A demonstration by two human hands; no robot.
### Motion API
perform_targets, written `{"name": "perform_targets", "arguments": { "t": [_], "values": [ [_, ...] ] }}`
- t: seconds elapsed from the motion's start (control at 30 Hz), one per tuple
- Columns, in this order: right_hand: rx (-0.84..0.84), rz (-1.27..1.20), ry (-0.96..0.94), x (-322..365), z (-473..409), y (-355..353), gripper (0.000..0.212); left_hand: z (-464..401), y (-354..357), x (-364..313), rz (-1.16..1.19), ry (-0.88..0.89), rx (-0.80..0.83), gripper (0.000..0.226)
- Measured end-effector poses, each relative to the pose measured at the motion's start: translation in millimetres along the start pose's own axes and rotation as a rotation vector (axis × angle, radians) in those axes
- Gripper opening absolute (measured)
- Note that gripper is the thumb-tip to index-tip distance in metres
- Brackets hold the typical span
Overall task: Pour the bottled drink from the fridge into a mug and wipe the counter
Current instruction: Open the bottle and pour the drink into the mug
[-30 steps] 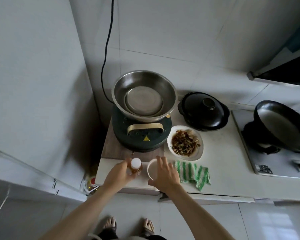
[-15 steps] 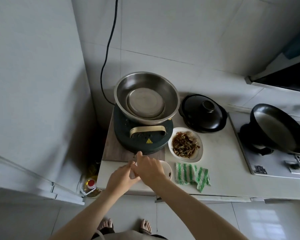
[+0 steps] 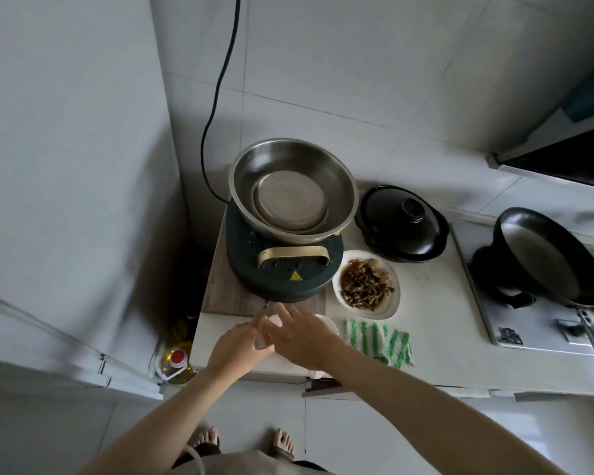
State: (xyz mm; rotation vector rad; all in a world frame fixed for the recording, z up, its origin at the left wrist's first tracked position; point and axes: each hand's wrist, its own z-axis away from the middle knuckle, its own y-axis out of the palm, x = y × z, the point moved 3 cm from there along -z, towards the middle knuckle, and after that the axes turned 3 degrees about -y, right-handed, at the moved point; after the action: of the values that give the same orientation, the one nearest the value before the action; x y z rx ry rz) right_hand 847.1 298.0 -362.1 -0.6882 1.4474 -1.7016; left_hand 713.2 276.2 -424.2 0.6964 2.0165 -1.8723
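- The bottle (image 3: 263, 332) stands near the front left corner of the surface (image 3: 436, 341), almost wholly hidden between the two hands; only its white cap and a pale sliver below it show.
- The left hand (image 3: 235, 347) wraps the bottle from the left, its fingers (image 3: 246, 329) curled narrow around the body.
- The right hand (image 3: 300, 337) reaches across from the right and lies over the top of the bottle, its fingers (image 3: 282, 311) bent at the cap; whether they pinch the cap or only rest on it I cannot tell.
- The mug (image 3: 328, 325) is just beside the bottle on its right, mostly under the right hand, with a bit of white rim showing.
- A green-and-white striped cloth (image 3: 379, 341) lies crumpled near the front edge, just right of the mug.
- Behind the cloth sits a white plate of dark food (image 3: 366, 284).
- A steel bowl (image 3: 294, 190) rests on a dark round cooker (image 3: 285, 272) at the back left corner, on a wooden board (image 3: 225, 296).
- A black lidded pot (image 3: 403, 222) stands toward the back edge, right of the bowl.
- A black pan (image 3: 546, 255) sits on the stove at the right end.
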Motion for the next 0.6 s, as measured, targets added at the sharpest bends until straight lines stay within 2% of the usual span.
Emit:
{"name": "perform_targets", "arguments": {
  "t": [0.07, 0.13, 0.23, 0.3, 0.37, 0.4, 0.47, 0.6],
  "values": [
    [0.011, -0.037, 0.052, 1.1, 2.5, -6.8, 0.045, 1.5, -2.3, 0.5, 0.081, -0.095, 0.122, 0.042],
    [0.033, -0.089, 0.262, 5.0, -2.6, -10.6, 0.051, 4.3, -3.0, 0.9, 0.097, -0.057, 0.140, 0.039],
    [0.172, -0.039, 0.327, 23.2, -15.7, -0.6, 0.057, 2.7, -0.9, 2.3, 0.047, -0.016, 0.125, 0.026],
    [0.179, -0.092, 0.439, 28.7, -19.2, 3.2, 0.051, 0.3, -2.9, 4.2, 0.078, -0.126, 0.143, 0.028],
    [0.160, -0.142, 0.567, 26.8, -18.5, 5.6, 0.053, 1.8, -5.6, 6.1, 0.098, -0.197, 0.195, 0.040],
    [0.180, -0.128, 0.573, 25.2, -17.4, 8.7, 0.055, 1.8, -5.5, 6.2, 0.117, -0.202, 0.196, 0.040],
    [0.211, -0.038, 0.450, 24.0, -15.4, 13.2, 0.062, 3.7, -1.9, 5.9, 0.108, -0.104, 0.142, 0.036],
    [0.098, -0.103, 0.353, 21.0, -6.9, 0.9, 0.060, 5.5, -0.2, 4.2, 0.117, -0.081, 0.179, 0.049]
  ]
}}
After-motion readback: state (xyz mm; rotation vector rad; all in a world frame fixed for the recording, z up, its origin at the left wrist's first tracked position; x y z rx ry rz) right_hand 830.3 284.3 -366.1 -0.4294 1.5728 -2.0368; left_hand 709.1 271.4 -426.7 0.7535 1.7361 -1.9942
